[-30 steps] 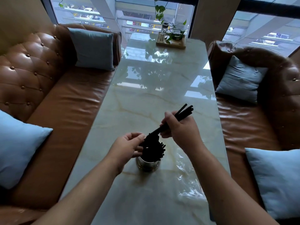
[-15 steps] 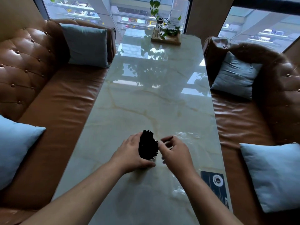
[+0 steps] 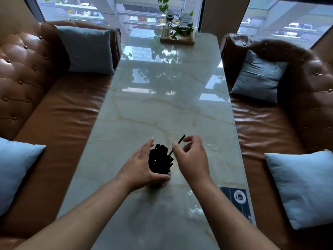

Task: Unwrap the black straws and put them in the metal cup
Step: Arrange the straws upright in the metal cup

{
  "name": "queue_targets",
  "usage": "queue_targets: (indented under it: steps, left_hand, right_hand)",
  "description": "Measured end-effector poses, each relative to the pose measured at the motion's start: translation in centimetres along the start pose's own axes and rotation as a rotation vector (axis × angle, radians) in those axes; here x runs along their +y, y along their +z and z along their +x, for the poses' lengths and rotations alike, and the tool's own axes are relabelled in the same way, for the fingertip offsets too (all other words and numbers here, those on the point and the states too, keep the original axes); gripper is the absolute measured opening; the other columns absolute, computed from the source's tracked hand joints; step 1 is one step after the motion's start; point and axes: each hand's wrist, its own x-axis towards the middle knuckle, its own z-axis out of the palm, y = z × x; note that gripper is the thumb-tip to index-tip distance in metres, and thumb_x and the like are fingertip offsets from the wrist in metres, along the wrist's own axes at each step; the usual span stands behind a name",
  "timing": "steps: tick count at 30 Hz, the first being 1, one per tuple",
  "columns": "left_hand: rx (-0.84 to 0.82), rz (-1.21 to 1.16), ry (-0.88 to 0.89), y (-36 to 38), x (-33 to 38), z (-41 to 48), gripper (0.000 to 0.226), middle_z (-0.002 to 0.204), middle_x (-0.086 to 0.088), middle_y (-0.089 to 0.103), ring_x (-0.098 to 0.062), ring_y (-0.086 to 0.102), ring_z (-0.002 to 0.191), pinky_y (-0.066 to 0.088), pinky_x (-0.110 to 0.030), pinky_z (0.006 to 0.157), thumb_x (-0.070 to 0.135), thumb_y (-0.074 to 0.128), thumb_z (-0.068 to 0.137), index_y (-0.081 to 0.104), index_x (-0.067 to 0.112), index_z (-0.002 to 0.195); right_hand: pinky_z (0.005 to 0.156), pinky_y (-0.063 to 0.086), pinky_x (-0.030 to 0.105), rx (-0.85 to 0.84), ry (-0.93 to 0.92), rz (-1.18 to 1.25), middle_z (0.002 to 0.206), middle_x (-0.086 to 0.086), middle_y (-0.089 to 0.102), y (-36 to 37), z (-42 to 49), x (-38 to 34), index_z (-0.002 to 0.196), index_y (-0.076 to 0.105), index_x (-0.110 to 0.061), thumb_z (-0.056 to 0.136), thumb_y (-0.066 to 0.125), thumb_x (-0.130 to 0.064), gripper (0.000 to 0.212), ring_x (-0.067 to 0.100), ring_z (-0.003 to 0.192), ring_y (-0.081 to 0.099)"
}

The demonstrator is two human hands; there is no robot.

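A bunch of black straws (image 3: 160, 160) stands upright in the metal cup (image 3: 164, 178), near the front middle of the marble table (image 3: 162, 109). My left hand (image 3: 142, 166) wraps around the cup and the left side of the bunch, hiding most of the cup. My right hand (image 3: 191, 156) is just right of the bunch and pinches a single black straw (image 3: 177, 144) that slants up and away, its lower end at the bunch.
Clear plastic wrap (image 3: 210, 147) lies on the table right of my right hand, more crumpled wrap (image 3: 196, 210) nearer me. A blue card (image 3: 237, 197) sits at the right front edge. A wooden tray with a plant (image 3: 177, 37) stands at the far end. Leather sofas with cushions flank the table.
A second ago my right hand held several straws above the cup. They went into the cup, both hands closed around the bunch, and now the right hand holds one straw.
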Motion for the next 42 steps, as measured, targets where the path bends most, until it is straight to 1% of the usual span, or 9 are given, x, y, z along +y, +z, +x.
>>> queue_targets:
  steps: [3,5,11,16,19,23,29,37,42]
  left_hand:
    - [-0.002,-0.032,-0.012,0.0,-0.5,-0.4,0.148,0.164,0.016,0.030,-0.009,0.028,0.149,0.029,-0.030,0.119,0.084,0.082,0.038,0.006,0.043,0.159]
    - [-0.021,-0.040,-0.020,-0.1,-0.9,-0.6,0.152,0.165,0.014,0.028,-0.009,0.025,0.151,0.027,-0.031,0.122,0.086,0.081,0.035,0.006,0.041,0.160]
    - [-0.049,-0.017,-0.038,-0.4,-2.1,-1.2,0.153,0.168,0.009,0.022,-0.012,0.017,0.155,0.022,-0.033,0.126,0.088,0.079,0.038,0.005,0.037,0.162]
    - [-0.067,0.012,-0.021,-0.3,-2.5,-0.9,0.151,0.168,0.009,0.021,-0.012,0.016,0.155,0.019,-0.030,0.125,0.088,0.078,0.038,0.007,0.038,0.162]
    - [-0.079,0.030,-0.014,-0.1,-2.3,-0.6,0.150,0.167,0.011,0.023,-0.011,0.019,0.153,0.023,-0.032,0.125,0.087,0.078,0.039,0.007,0.038,0.162]
    - [-0.082,0.088,0.062,0.3,-1.6,0.3,0.144,0.165,0.012,0.027,-0.013,0.025,0.152,0.026,-0.034,0.124,0.086,0.078,0.042,0.012,0.037,0.160]
    - [-0.030,0.185,0.189,1.1,0.6,1.5,0.134,0.159,0.007,0.039,-0.014,0.033,0.147,0.021,-0.040,0.126,0.085,0.071,0.050,0.018,0.031,0.161]
    - [0.072,0.192,0.260,2.5,2.5,2.7,0.060,0.117,0.011,0.069,-0.012,0.061,0.114,0.046,-0.029,0.100,0.062,0.072,0.072,0.062,0.036,0.125]
    - [0.260,0.118,0.099,3.6,2.9,2.3,0.026,0.084,0.008,0.069,-0.020,0.065,0.080,0.048,-0.030,0.071,0.050,0.068,0.079,0.062,0.028,0.091]
  right_hand:
    - [0.059,0.043,0.030,-0.040,0.111,0.022,0.072,-0.007,0.059,-0.1,1.6,0.4,0.109,0.052,-0.037,0.081,0.072,-0.059,0.041,0.001,0.062,0.060]
    - [0.064,0.052,0.037,-0.160,0.086,0.029,0.069,-0.006,0.062,0.1,2.1,0.3,0.095,0.065,-0.032,0.091,0.072,-0.046,0.017,0.006,0.061,0.061]
    - [0.061,0.052,0.041,-0.043,-0.309,-0.117,0.066,0.000,0.066,-1.9,1.4,-3.2,0.082,0.067,-0.021,0.099,0.051,-0.050,0.038,0.016,0.064,0.064]
    - [0.061,0.051,0.037,-0.076,-0.384,-0.070,0.066,-0.004,0.067,-1.8,-0.2,-5.4,0.083,0.070,-0.022,0.100,0.055,-0.043,0.030,0.011,0.064,0.065]
    - [0.070,0.054,0.035,-0.315,-0.269,-0.276,0.082,-0.009,0.072,-0.6,-0.9,-3.9,0.103,0.076,-0.028,0.095,0.062,-0.045,0.024,0.010,0.075,0.065]
    - [0.061,0.048,0.021,-0.174,-0.113,-0.148,0.077,-0.011,0.067,-1.7,-2.1,-0.6,0.108,0.067,-0.042,0.086,0.059,-0.058,0.029,0.005,0.071,0.064]
    - [0.063,0.056,0.030,-0.277,0.246,0.172,0.087,0.000,0.076,0.0,-4.7,3.8,0.104,0.067,-0.033,0.100,0.064,-0.027,0.008,0.013,0.073,0.072]
    - [0.070,0.055,0.029,-0.234,0.277,0.297,0.092,0.000,0.078,0.4,-4.8,5.7,0.103,0.071,-0.031,0.101,0.055,-0.006,0.030,0.014,0.081,0.070]
    - [0.084,0.052,0.022,-0.286,0.217,0.068,0.120,-0.023,0.063,0.7,-5.7,5.7,0.124,0.052,-0.050,0.074,0.060,-0.039,0.051,0.002,0.104,0.063]
